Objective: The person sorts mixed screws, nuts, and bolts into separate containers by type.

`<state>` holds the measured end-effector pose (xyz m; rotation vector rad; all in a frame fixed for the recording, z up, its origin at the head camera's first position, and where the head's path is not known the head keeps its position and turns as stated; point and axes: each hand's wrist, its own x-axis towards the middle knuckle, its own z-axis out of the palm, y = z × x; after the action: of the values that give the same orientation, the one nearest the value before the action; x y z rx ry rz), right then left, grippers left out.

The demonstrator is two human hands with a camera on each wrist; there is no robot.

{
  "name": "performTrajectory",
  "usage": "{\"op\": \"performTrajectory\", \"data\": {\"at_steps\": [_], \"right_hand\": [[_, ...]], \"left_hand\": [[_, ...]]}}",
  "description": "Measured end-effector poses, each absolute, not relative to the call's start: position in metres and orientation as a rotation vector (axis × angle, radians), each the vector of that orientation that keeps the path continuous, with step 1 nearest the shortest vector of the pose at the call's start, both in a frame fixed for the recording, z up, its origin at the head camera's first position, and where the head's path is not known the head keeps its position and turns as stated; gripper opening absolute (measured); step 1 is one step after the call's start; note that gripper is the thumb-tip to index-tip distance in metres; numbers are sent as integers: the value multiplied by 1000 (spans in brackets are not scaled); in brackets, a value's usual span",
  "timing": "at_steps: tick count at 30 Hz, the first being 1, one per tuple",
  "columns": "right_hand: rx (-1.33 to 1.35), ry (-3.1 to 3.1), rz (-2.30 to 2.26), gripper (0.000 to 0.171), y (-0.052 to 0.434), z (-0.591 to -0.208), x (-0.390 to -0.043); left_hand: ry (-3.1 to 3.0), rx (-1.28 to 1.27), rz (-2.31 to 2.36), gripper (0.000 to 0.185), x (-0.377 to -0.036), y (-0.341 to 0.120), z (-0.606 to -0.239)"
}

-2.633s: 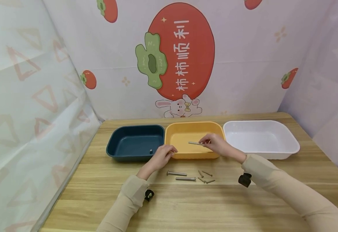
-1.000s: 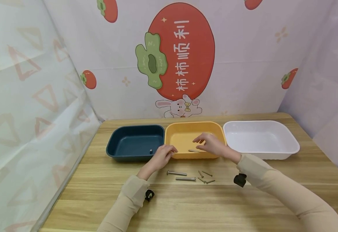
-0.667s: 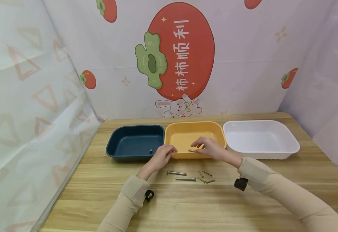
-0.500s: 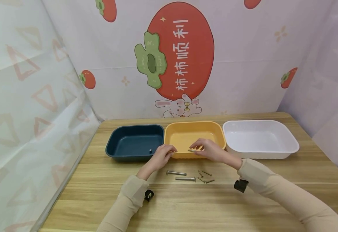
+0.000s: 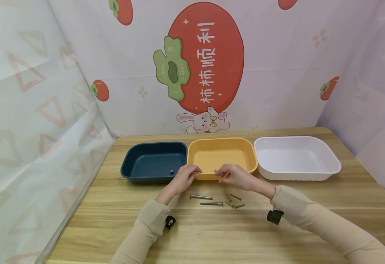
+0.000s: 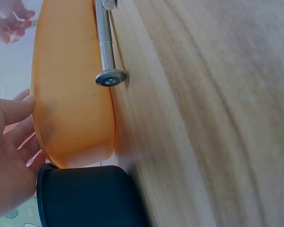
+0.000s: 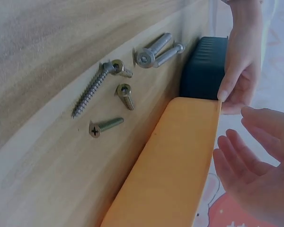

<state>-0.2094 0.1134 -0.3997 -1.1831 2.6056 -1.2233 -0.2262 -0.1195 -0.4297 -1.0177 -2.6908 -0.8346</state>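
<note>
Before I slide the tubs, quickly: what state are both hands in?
Left hand: holding the yellow tub by its rim.
Right hand: open, thumb and fingers apart, nothing visibly held.

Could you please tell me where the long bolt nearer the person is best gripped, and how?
I would pinch the long bolt around mid-shank, crosswise from above: it lies on its side on the table, its shank is slim and straight, and small screws lie close to its wider head.
</note>
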Motion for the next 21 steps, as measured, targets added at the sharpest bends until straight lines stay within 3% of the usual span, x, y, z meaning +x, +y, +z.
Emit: {"op": "performTrajectory", "data": {"at_steps": [21], "right_hand": [[-1151,2451,-1151,17,106,-417,-194]], "left_hand": [[-2692,-1015,-824,10,-227,-120,-430]]}}
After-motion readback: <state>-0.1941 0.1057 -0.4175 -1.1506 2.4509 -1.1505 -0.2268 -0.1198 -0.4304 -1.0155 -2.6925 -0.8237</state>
